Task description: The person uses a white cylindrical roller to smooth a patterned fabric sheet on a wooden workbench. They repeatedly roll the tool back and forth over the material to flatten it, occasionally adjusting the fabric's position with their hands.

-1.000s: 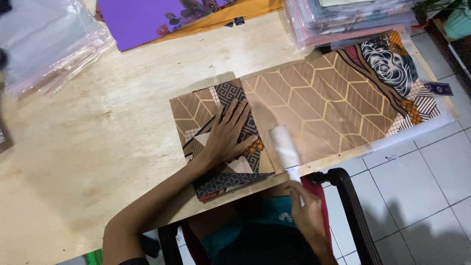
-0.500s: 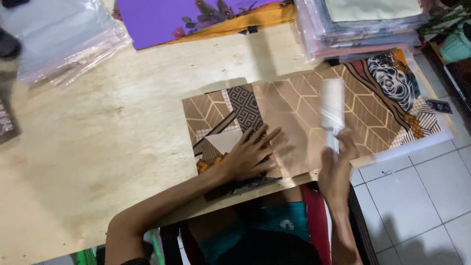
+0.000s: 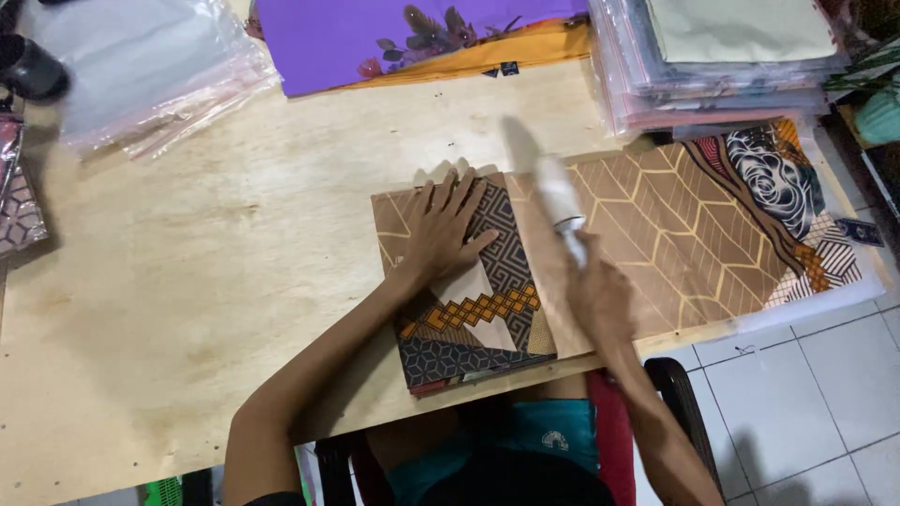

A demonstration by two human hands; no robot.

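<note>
A brown patterned cloth with gold chevron lines lies across the wooden table, partly folded into a thick stack at its left end. My left hand lies flat on the upper part of that folded stack, fingers spread. My right hand grips the handle of a white lint roller, whose roll rests on the cloth just right of the fold. The roller is blurred from motion.
A purple and orange cloth lies at the table's far edge. Clear plastic bags are piled at the far left. A stack of bagged cloths stands at the far right. White floor tiles and a chair's black arm show below.
My right hand has swept the lint roller from the cloth's right part leftward to near the fold. My left hand has slid up the folded stack toward its far edge.
</note>
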